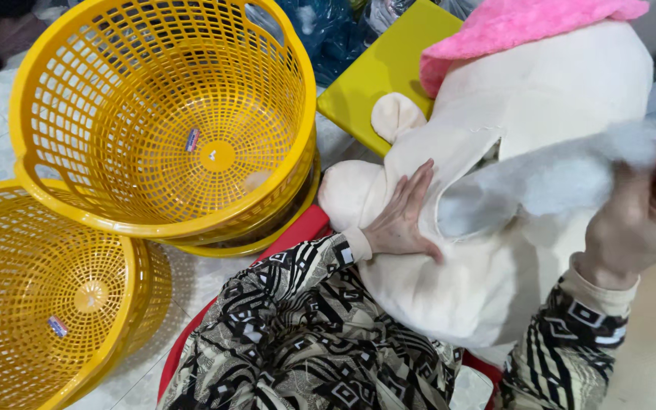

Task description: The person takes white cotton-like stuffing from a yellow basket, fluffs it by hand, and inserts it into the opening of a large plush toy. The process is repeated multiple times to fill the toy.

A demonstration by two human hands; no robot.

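A large cream plush toy (525, 99) with a pink furry top (518, 26) lies across my lap, its seam gaping open. My left hand (402, 216) rests flat on the toy's body just left of the opening, fingers spread. My right hand (643, 216) is closed on a strand of white stuffing (548, 182) that stretches from the opening toward the right. Both sleeves carry a black and cream pattern.
A yellow plastic basket (162, 121) tilts on its side at upper left, stacked on another. A second yellow basket (43, 296) sits at lower left. A yellow-green flat board (381, 68) lies behind the toy. A red stool edge (298, 231) shows under my lap.
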